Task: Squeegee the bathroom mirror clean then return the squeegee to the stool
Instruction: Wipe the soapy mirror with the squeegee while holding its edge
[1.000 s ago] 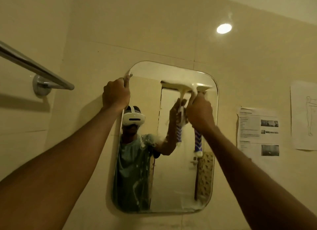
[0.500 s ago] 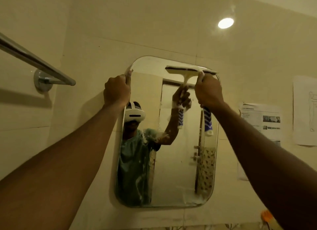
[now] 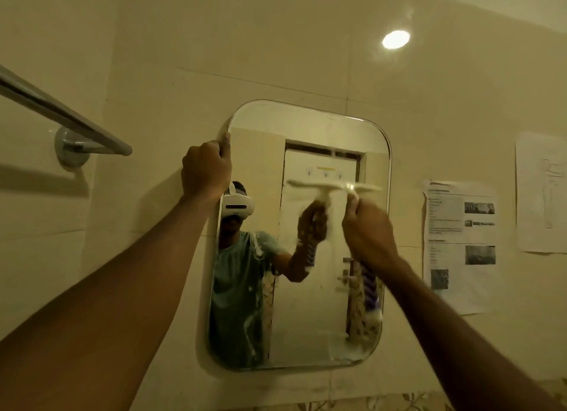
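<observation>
A rounded rectangular mirror [image 3: 306,312] hangs on the tiled wall. My left hand [image 3: 205,168] grips its upper left edge. My right hand [image 3: 368,229] holds a squeegee [image 3: 365,188] by its blue and white striped handle, which sticks out below the fist. Its white blade lies level against the glass on the right side, about a third of the way down. Foam streaks run down the left part of the mirror, and foam gathers at the bottom right corner. The stool is out of view.
A chrome towel rail [image 3: 70,119] juts from the wall at the upper left. Printed sheets [image 3: 460,242] are stuck to the wall right of the mirror, with another paper [image 3: 540,192] further right. A patterned tile strip [image 3: 352,403] runs below.
The squeegee rose to the mirror's top right edge, then came down the glass to about a third of the way. My left hand stayed on the mirror's edge.
</observation>
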### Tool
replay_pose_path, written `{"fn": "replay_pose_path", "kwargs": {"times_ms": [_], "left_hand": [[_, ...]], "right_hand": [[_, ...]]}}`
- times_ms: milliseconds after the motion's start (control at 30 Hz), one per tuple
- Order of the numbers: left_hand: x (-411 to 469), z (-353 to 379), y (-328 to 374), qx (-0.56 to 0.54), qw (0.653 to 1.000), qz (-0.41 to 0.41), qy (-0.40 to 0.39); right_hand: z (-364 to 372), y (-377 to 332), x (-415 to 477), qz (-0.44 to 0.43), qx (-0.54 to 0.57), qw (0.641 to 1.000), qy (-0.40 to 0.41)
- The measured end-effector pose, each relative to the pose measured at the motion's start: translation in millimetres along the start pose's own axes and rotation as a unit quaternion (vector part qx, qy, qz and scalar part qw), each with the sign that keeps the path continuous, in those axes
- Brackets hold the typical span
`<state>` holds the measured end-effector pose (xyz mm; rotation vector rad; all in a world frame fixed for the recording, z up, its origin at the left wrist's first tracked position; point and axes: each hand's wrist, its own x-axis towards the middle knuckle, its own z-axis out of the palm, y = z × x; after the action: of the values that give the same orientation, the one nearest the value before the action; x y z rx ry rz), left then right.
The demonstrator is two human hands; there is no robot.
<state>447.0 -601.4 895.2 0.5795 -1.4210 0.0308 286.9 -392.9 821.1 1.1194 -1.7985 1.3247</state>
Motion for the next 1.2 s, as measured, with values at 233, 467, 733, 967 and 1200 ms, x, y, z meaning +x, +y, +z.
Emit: {"fn": "replay_pose_path", "kwargs": {"times_ms": [233, 467, 733, 967, 1200], "left_hand": [[0, 2, -3, -0.004, 1.000, -0.021, -0.014], [-5, 5, -7, 0.001, 1.000, -0.005, 0.000], [-9, 3, -11, 0.025, 0.998, 0.047, 0.015], [-14, 0, -10, 0.042, 0.999, 0.032, 0.013], [-15, -2, -11, 0.031, 0.999, 0.038, 0.005]], "right_hand": [[-18, -44, 91, -0.030, -0.017, 0.997, 0.073], [38, 12, -25, 0.004, 0.051, 0.998, 0.042], [18, -4, 14, -0.004, 0.056, 0.997, 0.060], [17, -3, 62, -0.015, 0.043, 0.995, 0.093], [55, 39, -70, -0.003, 0.037, 0.998, 0.055]]}}
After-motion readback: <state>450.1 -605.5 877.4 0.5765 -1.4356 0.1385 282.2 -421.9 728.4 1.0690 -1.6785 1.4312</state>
